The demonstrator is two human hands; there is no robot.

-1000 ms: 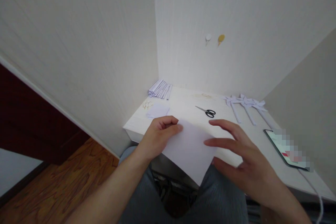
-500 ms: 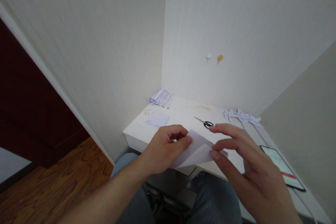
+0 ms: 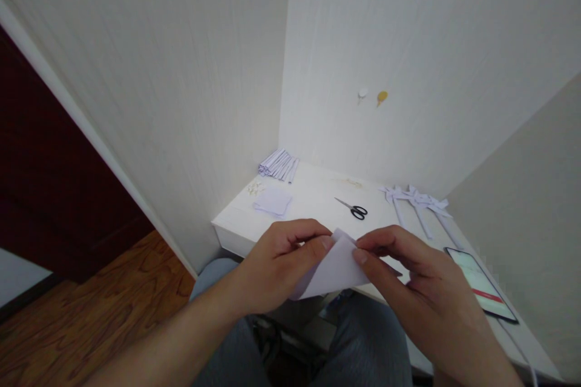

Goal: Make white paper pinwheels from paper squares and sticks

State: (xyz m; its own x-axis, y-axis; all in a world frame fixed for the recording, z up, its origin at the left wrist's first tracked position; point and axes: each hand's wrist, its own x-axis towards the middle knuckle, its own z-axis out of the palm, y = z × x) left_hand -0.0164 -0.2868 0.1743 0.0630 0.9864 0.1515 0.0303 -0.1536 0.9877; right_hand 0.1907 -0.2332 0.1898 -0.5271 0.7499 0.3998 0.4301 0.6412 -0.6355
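Observation:
A sheet of white paper (image 3: 338,269), partly folded over, is held up between both hands above the desk's front edge. My left hand (image 3: 290,260) pinches its left side between thumb and fingers. On the other side, my right hand (image 3: 403,272) has thumb and forefinger closed on the folded-over flap near the top edge. Part of the paper is hidden behind the fingers. Just beyond my hands, black-handled scissors (image 3: 356,210) lie on the white desk (image 3: 313,193).
Left on the desk are a stack of paper squares (image 3: 273,201), small pale bits (image 3: 255,188) and a bundle of rolled paper sticks (image 3: 279,164). Several paper pinwheels (image 3: 415,196) lie at the right back, with a phone (image 3: 483,284) and cable nearer. Two hooks (image 3: 382,97) are on the wall.
My right hand has moved left, bringing the paper's right corner over toward my left hand, so the flap covers more of the sheet. My left hand stays nearly in place.

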